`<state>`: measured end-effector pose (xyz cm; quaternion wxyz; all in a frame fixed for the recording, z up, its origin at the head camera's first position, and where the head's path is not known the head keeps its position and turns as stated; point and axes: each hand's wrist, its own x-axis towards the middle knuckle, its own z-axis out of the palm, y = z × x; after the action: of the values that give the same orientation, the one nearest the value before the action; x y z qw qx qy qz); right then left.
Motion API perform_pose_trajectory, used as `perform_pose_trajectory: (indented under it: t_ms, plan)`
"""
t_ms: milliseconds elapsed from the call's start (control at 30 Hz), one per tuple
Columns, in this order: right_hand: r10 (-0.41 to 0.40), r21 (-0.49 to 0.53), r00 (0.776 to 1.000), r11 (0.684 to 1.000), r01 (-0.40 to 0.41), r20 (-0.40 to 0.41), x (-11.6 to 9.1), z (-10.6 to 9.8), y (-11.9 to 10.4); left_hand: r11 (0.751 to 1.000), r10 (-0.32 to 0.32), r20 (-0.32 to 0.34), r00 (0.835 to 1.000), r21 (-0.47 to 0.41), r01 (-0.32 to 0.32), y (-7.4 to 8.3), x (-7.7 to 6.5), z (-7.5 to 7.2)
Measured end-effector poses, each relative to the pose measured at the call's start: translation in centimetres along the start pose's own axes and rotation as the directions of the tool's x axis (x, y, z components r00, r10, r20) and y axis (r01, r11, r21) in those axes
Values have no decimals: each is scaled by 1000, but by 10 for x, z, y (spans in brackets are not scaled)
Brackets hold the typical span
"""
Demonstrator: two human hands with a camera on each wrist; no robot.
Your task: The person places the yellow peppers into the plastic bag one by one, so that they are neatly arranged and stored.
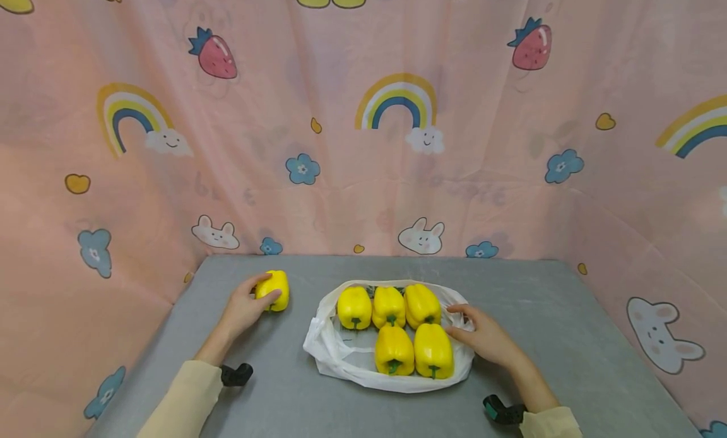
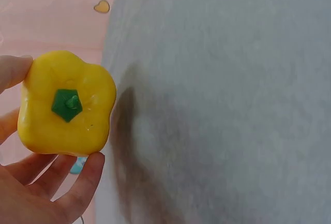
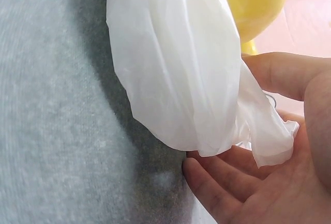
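Observation:
In the head view, my left hand grips a yellow bell pepper at the back left. The left wrist view shows that pepper from its green stem end, with thumb and fingertips around its sides. A white plastic bag lies wide open near the middle, several yellow bell peppers inside in two rows. My right hand holds the bag's right edge. In the right wrist view, the thumb reaches over the rim while the fingers lie outside the white plastic.
A grey tabletop carries everything. Pink printed cloth hangs behind it and along both sides. Each wrist wears a black device, one at the left sleeve and one at the right sleeve.

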<state>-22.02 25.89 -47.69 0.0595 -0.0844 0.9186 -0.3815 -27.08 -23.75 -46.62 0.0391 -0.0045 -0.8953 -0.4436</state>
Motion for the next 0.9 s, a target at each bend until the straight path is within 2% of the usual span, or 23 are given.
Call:
perform_pose_trajectory:
  t_ms: [367, 567, 900]
  plan:
    - [-2, -6, 1000, 1000, 2, 3, 0, -1, -1, 1000, 17, 1, 1000, -10, -17, 20, -5, 12]
    - [10, -2, 1000, 1000, -10, 12, 0, -1, 0, 998, 58, 1, 998, -22, -57, 31, -8, 16]
    - [28, 0, 999, 1000, -28, 17, 1, -1, -1, 990, 139, -22, 990, 9, -138, 53, -15, 16]
